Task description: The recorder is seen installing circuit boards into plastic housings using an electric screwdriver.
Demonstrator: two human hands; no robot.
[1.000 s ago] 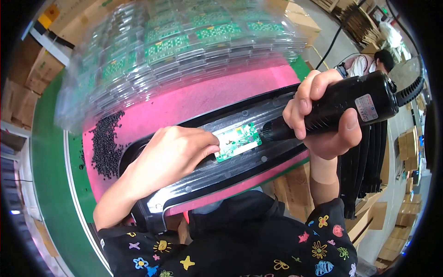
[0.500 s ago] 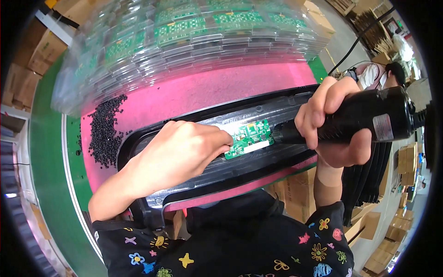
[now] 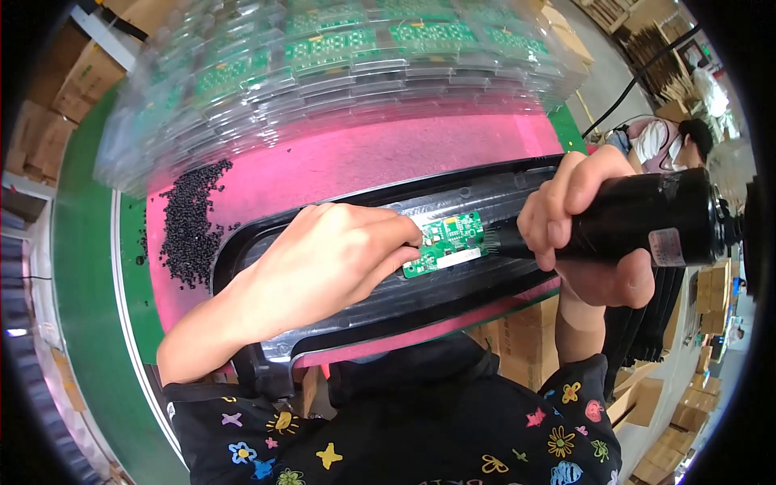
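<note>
A small green circuit board (image 3: 447, 244) lies in a long black plastic housing (image 3: 356, 314). My left hand (image 3: 327, 259) is closed in a pinch at the board's left end, the pinching fingertips partly hidden behind the hand. Wrapped round a black power screwdriver (image 3: 618, 212), my right hand (image 3: 572, 198) holds it nearly level in the picture, its nose pointing left. The nose ends at the right edge of the board; its fine tip is blurred, and I cannot tell whether it touches a screw.
Stacked clear plastic trays (image 3: 323, 89) of green boards stand at the far side of the pink mat (image 3: 388, 153). A heap of tiny black pieces, probably screws (image 3: 187, 230), lies left of the housing. Cardboard boxes (image 3: 525, 343) and another person (image 3: 667, 141) are beyond the table.
The whole view has shifted slightly, moving things a little right and down in the picture. Both hands keep their holds, and the screwdriver's nose stays at the board's right edge.
</note>
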